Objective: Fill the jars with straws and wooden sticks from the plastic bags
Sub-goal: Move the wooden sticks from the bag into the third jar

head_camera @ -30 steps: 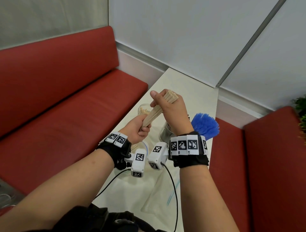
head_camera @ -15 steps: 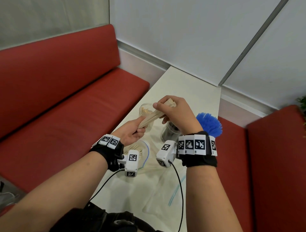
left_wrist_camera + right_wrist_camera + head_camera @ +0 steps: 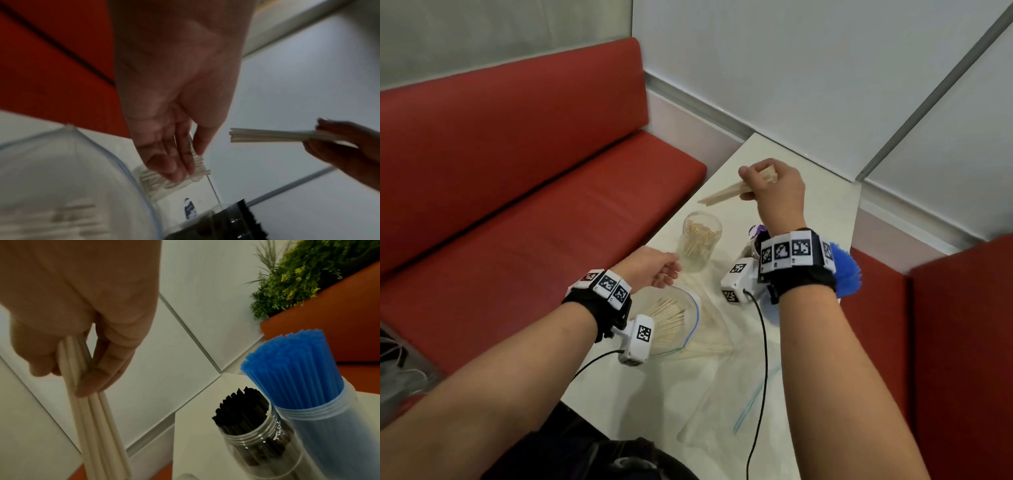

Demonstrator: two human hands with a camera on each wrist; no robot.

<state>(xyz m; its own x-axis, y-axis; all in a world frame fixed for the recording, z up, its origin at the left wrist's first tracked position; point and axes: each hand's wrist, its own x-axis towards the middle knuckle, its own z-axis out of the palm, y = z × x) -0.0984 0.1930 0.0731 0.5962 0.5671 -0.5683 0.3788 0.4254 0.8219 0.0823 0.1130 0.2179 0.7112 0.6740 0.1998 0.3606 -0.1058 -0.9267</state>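
surface (image 3: pixel 784 164): pale top, carrying the jars and bags; red benches flanking it on both sides.
landmark: clear jar (image 3: pixel 702 245), standing nr the surface's left edge, upright, mouth open upward.
plastic bag (image 3: pixel 671 329): lying flat nearer the person than the clear jar, mouth gaping toward the jar, wooden sticks fanning out inside; a 2nd bag lying to its right looks empty.
blue-straw jar (image 3: pixel 333 431): sitting right of the clear jar, packed w/ blue straws (image 3: pixel 292 369) sticking well above the rim.
black-straw jar (image 3: pixel 261 446): sitting betw. the clear jar and blue-straw jar, filled w/ black straws.
clear jar contents: already holding a batch of wooden sticks, upright, room looking left.
right hand (image 3: pixel 774 192): hovering above and beyond the clear jar, grip closing round a bundle of sticks (image 3: pixel 726 197).
key relation: bundle's long axis lying nearly level, free end pointing left and slightly down, jar mouth sitting below that end. Judging: bundle needs tipping upright, tips down, before lowering in.
left hand (image 3: pixel 654 270): nearer the clear jar, reaching at its near-left side, fingers straight-ish, gripping nothing; contact w/ the glass unclear. Prob. going to steady it.
risk: level bundle snagging the rim, sticks scattering.
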